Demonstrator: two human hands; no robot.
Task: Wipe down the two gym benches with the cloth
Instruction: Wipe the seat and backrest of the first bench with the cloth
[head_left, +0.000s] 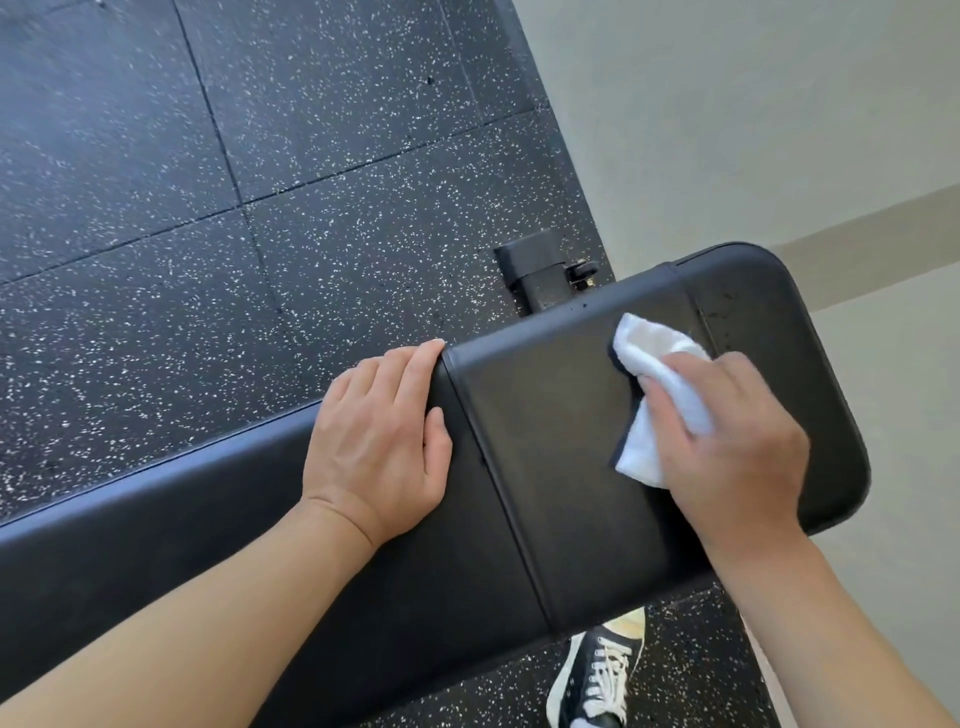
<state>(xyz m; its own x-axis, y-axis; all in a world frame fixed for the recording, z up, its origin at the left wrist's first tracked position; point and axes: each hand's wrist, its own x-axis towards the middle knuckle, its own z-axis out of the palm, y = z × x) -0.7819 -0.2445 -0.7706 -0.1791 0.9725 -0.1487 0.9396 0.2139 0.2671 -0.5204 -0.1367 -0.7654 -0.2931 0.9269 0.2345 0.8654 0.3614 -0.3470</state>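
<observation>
While the right hand's fingers (675, 410) clench a bunched white cloth (657, 387) and press it against the black padded bench (545, 441), the left hand (382, 441) lies flat and released on the pad, fingertips curled over its far edge. That cloth sits toward the right end of the worktop, just short of a seam. Beyond, a black frame foot (535, 270) stands on speckled rubber floor (208, 208). Nearer, a black laced sneaker (597, 675) shows below the pad.
</observation>
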